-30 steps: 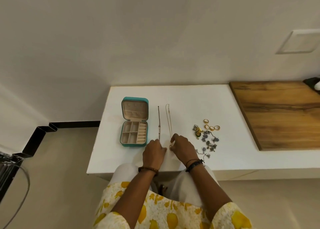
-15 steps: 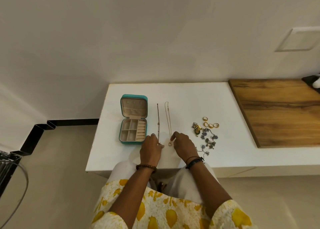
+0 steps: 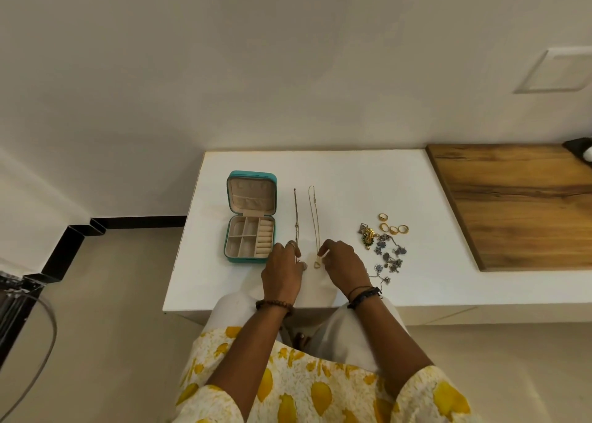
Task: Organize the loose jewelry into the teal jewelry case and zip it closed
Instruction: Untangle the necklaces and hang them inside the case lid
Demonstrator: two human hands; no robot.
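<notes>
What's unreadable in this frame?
- Left hand grip on dark chain: head view, fingers hidden behind hand.
- Right hand contact with gold chain: too fine.
- Silver pieces: tangled, uncountable.
- Black object: cut by right edge.

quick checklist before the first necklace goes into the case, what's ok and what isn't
1. Case lid open, facing the person: ok.
2. Compartments hold nothing yet: ok.
3. Two chains lie straight and apart, dark chain and gold chain: ok.
4. Left hand grips the dark chain's near end: cannot tell, the fingers hide it.
5. Right hand at the gold chain's pendant end, firm pinch: cannot tell.
6. Rings and earring pile away from both chains: ok.
</notes>
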